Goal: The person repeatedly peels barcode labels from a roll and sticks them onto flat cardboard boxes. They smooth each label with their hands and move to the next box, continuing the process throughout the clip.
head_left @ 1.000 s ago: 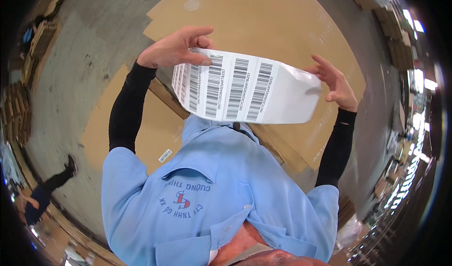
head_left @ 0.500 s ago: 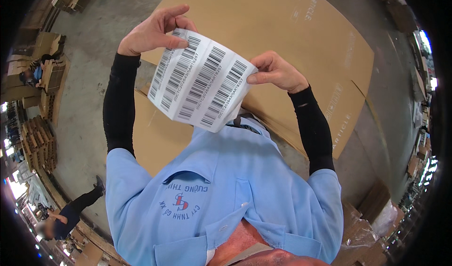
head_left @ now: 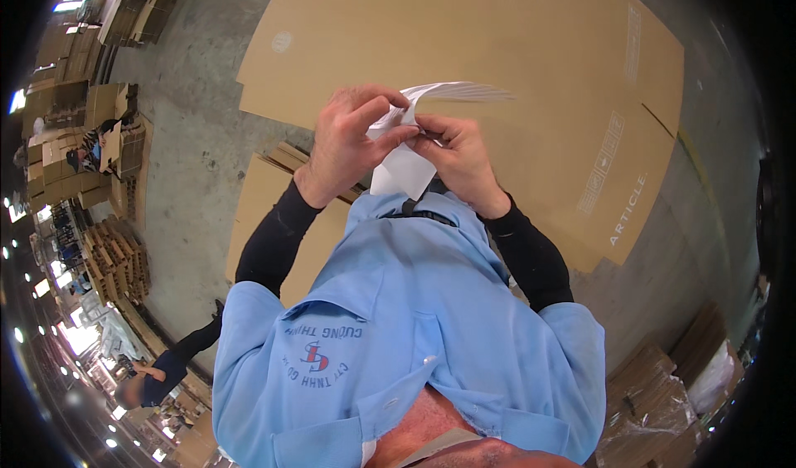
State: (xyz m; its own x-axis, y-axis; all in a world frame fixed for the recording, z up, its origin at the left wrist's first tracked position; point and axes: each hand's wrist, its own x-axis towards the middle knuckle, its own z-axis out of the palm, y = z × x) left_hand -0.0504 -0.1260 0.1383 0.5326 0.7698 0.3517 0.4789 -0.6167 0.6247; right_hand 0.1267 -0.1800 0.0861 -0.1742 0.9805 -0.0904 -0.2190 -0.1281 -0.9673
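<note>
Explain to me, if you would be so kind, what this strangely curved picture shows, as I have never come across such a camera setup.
Gladly. There is no machine here, only a person's two bare hands. The camera is the left one of a pair worn on the head; it looks down through a very wide lens, so straight edges bend. That is why the wearer's own light blue shirt fills the lower part, with black sleeves on the forearms.

The left hand and right hand meet in the middle, pinching a curled white paper sheet. Beyond them lies a large flat brown cardboard sheet, with a smaller cardboard piece to the left. Another person appears near the left rim.
</note>
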